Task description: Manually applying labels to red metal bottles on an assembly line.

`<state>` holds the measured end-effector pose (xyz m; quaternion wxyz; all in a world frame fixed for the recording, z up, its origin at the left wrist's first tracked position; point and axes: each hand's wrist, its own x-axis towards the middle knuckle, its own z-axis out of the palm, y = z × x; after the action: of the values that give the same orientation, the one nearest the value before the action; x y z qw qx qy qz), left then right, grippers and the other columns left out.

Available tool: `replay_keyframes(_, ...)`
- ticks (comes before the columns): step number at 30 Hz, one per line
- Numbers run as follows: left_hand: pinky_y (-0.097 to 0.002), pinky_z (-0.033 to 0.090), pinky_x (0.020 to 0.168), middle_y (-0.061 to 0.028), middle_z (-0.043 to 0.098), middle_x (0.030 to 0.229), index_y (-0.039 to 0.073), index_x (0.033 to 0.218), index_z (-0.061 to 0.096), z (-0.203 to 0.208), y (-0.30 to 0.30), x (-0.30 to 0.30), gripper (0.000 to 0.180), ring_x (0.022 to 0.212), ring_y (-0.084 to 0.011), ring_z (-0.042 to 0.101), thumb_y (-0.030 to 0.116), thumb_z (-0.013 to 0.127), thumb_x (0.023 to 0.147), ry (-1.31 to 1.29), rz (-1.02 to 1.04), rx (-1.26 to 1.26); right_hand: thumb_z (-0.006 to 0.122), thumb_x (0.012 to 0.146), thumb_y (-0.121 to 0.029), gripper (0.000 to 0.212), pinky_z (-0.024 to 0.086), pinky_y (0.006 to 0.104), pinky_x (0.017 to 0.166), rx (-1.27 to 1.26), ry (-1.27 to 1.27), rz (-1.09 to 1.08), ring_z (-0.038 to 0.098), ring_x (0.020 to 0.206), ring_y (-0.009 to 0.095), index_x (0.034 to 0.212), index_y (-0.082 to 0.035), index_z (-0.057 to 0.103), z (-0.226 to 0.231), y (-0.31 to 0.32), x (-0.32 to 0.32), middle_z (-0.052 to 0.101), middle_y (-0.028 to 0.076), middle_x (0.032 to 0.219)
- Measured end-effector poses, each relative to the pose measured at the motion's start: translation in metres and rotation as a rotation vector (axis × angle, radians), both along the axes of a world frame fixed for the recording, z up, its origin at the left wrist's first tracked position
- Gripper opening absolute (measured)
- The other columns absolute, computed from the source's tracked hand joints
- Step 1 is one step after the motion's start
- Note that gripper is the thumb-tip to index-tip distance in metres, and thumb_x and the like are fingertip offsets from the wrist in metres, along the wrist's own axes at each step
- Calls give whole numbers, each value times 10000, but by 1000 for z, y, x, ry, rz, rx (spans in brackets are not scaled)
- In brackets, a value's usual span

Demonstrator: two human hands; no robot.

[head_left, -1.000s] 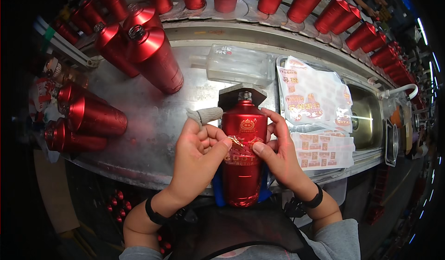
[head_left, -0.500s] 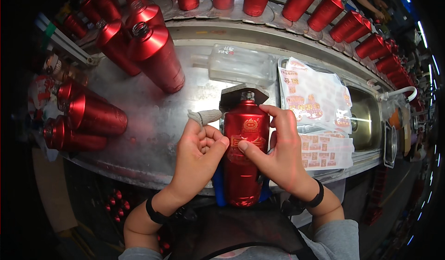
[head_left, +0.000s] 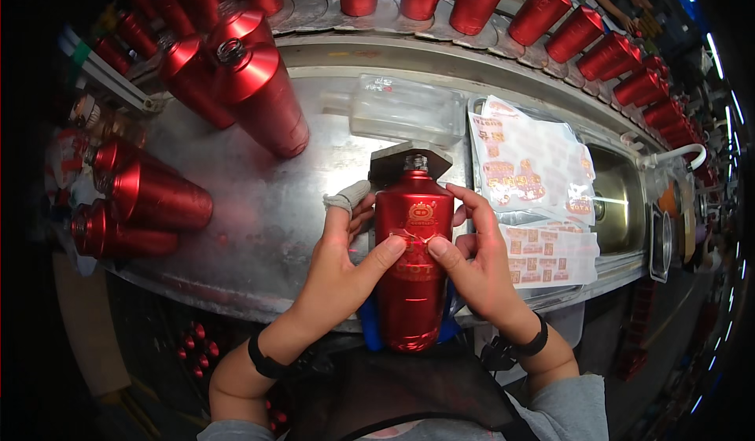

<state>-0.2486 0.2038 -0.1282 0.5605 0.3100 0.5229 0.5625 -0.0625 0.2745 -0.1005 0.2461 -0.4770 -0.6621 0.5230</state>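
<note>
Both your left hand (head_left: pixel 346 260) and right hand (head_left: pixel 480 268) clasp the red bottle (head_left: pixel 413 268), thumbs pinning its label (head_left: pixel 414 240); uneven pressure risks wrinkling.

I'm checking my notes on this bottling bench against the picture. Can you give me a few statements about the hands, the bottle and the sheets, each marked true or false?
1. Both hands hold the red bottle lying in front of the person, thumbs on its front. True: the left hand and the right hand meet there.
2. The left hand's forefinger is bare. False: its tip is wrapped in pale tape.
3. Sticker sheets lie to the right of the bottle. True.
4. The bottle in the hands has a cap on. False: its neck is open.
5. The row of red bottles along the far edge is blue. False: they are red.
</note>
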Motion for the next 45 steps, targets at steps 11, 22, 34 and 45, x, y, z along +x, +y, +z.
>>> replay_keyframes(11,-394,318,1131,-208,445,1401,-41,1477,266,9,6,0,760,1320,-271,447,207,707,910,-85,-53,10,754,864,-276,680,373,183,549,-150,134,-24,403,694,43,1419,-57,428,-2,3,3,437,67,1070)
replay_keyframes(22,-398,358,1105,-211,449,1393,-41,1459,278,2,8,21,716,1282,-267,481,217,684,928,-39,18,16,746,868,-317,679,403,218,586,-143,158,-52,438,745,88,1395,-27,431,-13,4,5,417,72,1043)
replay_keyframes(34,-406,374,1101,-230,416,1424,-28,1466,244,1,6,22,791,1310,-281,465,206,734,891,100,-44,56,823,784,-331,840,379,202,560,-123,83,44,405,687,55,1445,-44,391,-4,4,15,408,57,1079)
replay_keyframes(45,-366,421,1054,-216,497,1359,-11,1475,217,6,8,29,771,1250,-244,528,197,704,914,-88,-49,-30,730,883,-221,658,364,166,553,-155,267,40,387,618,10,1436,-78,404,-20,7,19,403,29,1050)
